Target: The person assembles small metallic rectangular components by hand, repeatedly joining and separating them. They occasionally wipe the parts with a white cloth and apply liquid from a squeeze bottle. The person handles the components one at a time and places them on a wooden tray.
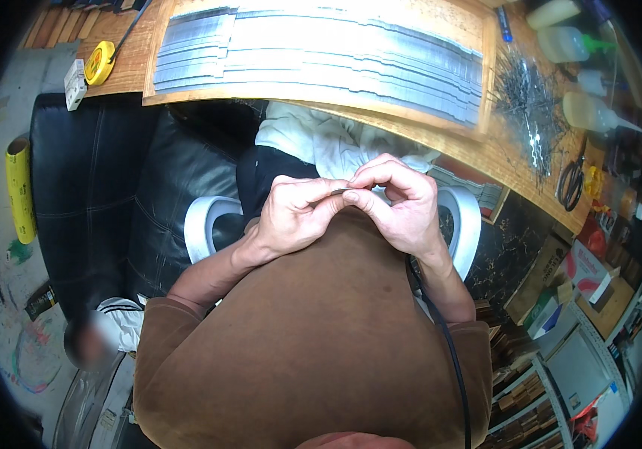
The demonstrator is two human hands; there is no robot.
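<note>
The left hand [295, 213] and right hand [405, 209] are pinching a small, thin, dark strip [342, 191] between their fingertips.

Workshop, wooden workbench [131, 69], tape measure [99, 64]

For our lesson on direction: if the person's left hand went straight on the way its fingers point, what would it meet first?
Past the thin dark strip at its fingertips, the bare left hand would probably meet the bare right hand first; whether they already touch is unclear.
</note>
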